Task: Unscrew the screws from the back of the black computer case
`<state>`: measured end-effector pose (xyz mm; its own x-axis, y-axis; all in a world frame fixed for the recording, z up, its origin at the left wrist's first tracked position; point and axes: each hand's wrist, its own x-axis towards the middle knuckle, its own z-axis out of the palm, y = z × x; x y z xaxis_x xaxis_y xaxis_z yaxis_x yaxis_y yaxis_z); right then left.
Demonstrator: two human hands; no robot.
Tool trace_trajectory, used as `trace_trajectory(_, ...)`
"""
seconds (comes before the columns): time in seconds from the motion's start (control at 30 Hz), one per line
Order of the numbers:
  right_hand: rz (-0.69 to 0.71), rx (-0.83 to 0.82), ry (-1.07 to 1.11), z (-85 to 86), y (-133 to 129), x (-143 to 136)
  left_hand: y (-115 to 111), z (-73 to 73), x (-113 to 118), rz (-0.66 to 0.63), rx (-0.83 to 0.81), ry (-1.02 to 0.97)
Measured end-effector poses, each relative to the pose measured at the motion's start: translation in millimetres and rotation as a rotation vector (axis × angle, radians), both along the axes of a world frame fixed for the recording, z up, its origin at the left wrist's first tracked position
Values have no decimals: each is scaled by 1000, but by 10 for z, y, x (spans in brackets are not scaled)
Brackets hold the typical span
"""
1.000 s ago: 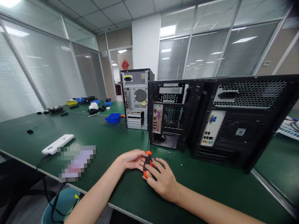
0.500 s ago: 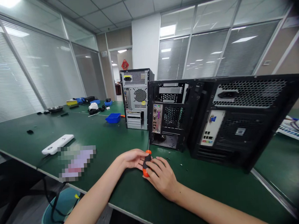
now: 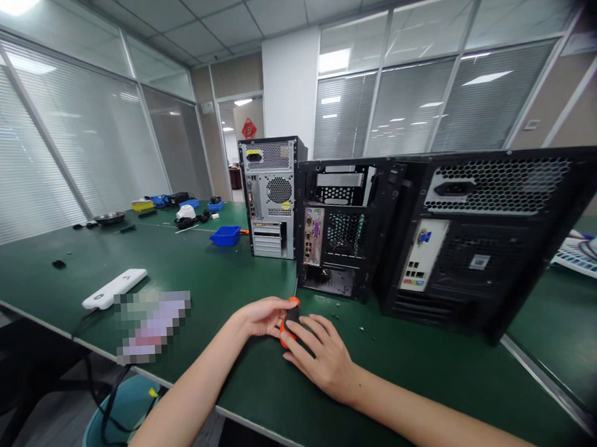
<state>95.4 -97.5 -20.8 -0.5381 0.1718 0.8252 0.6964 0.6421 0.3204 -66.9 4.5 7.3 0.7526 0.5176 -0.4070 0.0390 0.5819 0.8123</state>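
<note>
My left hand (image 3: 264, 316) is closed around a screwdriver (image 3: 292, 312) with an orange and black handle. Its thumb presses near the upper orange collar. The thin shaft points away from me, toward the lower left corner of the middle computer case (image 3: 331, 232); its tip is hard to make out. My right hand (image 3: 319, 356) lies over the handle's right side, fingers spread and stretched, with fingertips touching the black grip and the lower orange end. Its thumb sits apart, just below the handle. Several small bits (image 3: 337, 306) lie on the table right of the hands.
A black case (image 3: 472, 241) stands at right, and a grey-backed tower (image 3: 272, 198) behind at left. On the green table (image 3: 190, 252) are a blue tray (image 3: 226, 236), a white power bank-like block (image 3: 114, 289) and a blurred-out item (image 3: 156, 324). A teal bucket (image 3: 96, 431) stands below.
The right fingers have straightened and loosened on the handle, and the right thumb has come away from it. The screwdriver handle has shifted slightly left. My left hand keeps its hold.
</note>
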Motion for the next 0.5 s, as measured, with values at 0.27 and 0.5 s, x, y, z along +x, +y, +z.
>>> trace_trajectory(0.27,46,-20,-61,66,-45,-11,-33,28,14,55,64,60)
trace_trajectory(0.5,73,-48,-138,88,-51,19,-46,57,13,38,97,96)
